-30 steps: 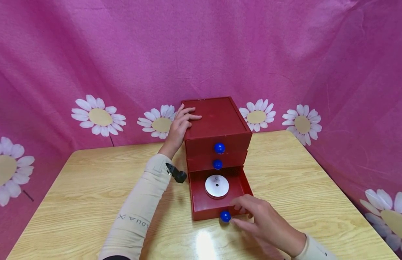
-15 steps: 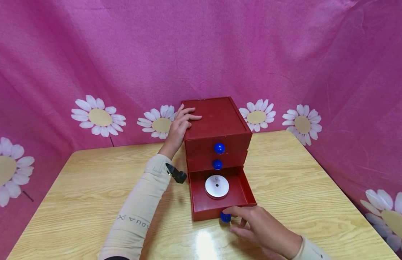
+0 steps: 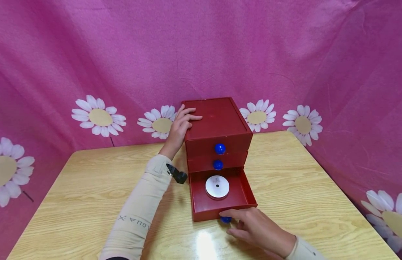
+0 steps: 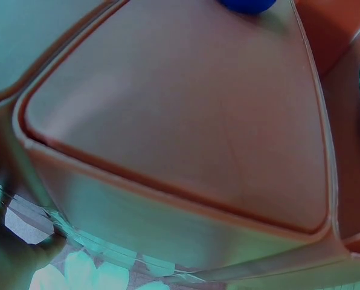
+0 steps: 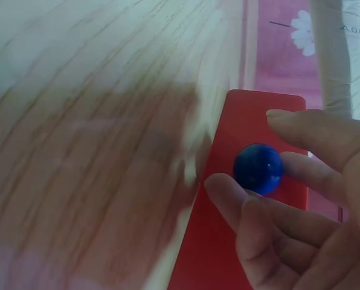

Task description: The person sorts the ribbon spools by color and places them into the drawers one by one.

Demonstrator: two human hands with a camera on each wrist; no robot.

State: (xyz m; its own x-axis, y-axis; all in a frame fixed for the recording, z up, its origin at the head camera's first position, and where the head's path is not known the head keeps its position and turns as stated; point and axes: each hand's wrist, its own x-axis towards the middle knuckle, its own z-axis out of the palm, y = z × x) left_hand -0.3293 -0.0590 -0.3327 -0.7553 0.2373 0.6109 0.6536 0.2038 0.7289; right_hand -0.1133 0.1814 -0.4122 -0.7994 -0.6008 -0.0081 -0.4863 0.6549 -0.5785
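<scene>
A red cabinet [image 3: 215, 119] with three drawers stands on the table. The bottom drawer [image 3: 205, 216] is pulled out; a flat white spool [image 3: 221, 190] with a small centre hole lies inside. My left hand [image 3: 179, 127] rests on the cabinet's upper left edge with fingers spread over the top. My right hand [image 3: 260, 229] is at the bottom drawer's blue knob [image 3: 227, 220]. In the right wrist view, the knob [image 5: 257, 170] sits between curved fingers, one touching its side, while the thumb stays apart.
The upper two drawers are closed, with blue knobs [image 3: 220, 148] on their fronts. A pink cloth [image 3: 155, 54] with printed white daisies hangs behind and beside the wooden table [image 3: 122, 173]. Beige sleeves and a black wrist camera [image 3: 178, 175] are visible.
My right hand has moved left from the front right corner of the drawer onto its knob. The left hand, cabinet and spool stay where they were.
</scene>
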